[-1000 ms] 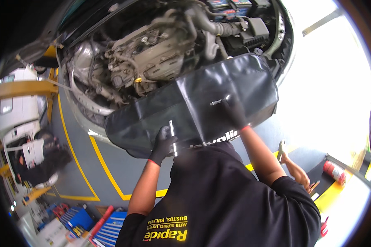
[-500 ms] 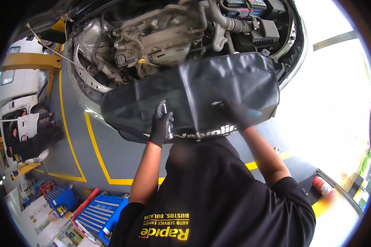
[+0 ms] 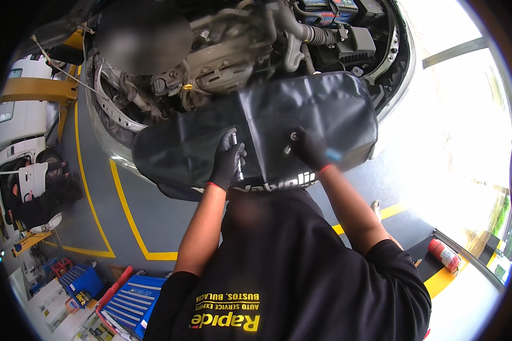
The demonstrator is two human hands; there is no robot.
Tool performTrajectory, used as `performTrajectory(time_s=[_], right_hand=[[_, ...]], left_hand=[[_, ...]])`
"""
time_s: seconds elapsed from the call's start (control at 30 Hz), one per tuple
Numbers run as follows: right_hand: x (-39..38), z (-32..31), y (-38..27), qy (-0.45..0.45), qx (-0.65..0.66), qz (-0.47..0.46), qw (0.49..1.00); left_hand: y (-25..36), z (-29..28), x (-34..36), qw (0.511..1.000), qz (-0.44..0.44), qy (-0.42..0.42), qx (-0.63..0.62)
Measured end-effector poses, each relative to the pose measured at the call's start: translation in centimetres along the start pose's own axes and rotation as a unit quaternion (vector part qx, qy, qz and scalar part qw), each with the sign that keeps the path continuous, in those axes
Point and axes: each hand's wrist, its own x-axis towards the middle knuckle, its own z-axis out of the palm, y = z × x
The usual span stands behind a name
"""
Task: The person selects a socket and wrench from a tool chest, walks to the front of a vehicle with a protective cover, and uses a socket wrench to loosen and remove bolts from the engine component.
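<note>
My left hand (image 3: 227, 159), in a black glove, is closed around a slim silver socket extension bar (image 3: 240, 172), its thicker end toward me. My right hand (image 3: 310, 146), also gloved, grips what looks like a ratchet (image 3: 294, 136). Its round metal head shows left of the fingers, and a blurred blue handle end (image 3: 334, 154) sticks out to the right. A small metal piece (image 3: 287, 149) shows just below the head; whether it is joined to it I cannot tell. Both hands are over a black fender cover (image 3: 205, 133) draped across the car's front.
Beyond the cover lies the open engine bay with a dusty engine (image 3: 222, 68), an air filter box (image 3: 355, 45) and a battery (image 3: 327, 14). A person in dark clothes (image 3: 37, 202) is by a white vehicle at far left. Blue tool cabinets (image 3: 132, 301) and a red extinguisher (image 3: 444, 256) stand behind.
My right hand has turned and drawn slightly left, so the round metal head now shows. My left hand has come slightly right with the extension bar. The view has shifted a little.
</note>
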Motion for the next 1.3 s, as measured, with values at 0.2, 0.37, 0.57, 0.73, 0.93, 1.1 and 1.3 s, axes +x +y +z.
performTrajectory(time_s=[0.2, 0.37, 0.57, 0.73, 0.93, 1.1, 1.3], right_hand=[[0.0, 0.3, 0.2, 0.01, 0.013, -0.087, 0.996], [0.0, -0.6, -0.4, -0.022, 0.02, -0.081, 0.996], [-1.1, -3.9, -2.8, -0.035, 0.258, -0.083, 0.962], [-1.9, -6.8, -7.5, -0.133, 0.311, -0.239, 0.91], [-0.4, -9.2, -11.8, -0.164, 0.285, -0.29, 0.899], [0.8, -10.1, -12.7, -0.245, 0.231, -0.308, 0.89], [2.1, -8.1, -15.9, -0.233, 0.214, -0.419, 0.851]], left_hand=[[0.1, 0.0, 1.0, 0.999, -0.017, 0.017, -0.022], [0.4, 0.3, 1.4, 0.998, -0.026, 0.009, -0.055], [1.4, 1.8, 2.0, 0.99, -0.051, 0.071, -0.113], [2.9, 3.4, 2.5, 0.98, -0.08, 0.105, -0.15], [4.2, 5.1, 1.8, 0.972, -0.022, 0.144, -0.183], [5.3, 4.3, 0.0, 0.958, 0.031, 0.224, -0.177], [5.7, 1.0, -3.2, 0.945, 0.087, 0.26, -0.178]])
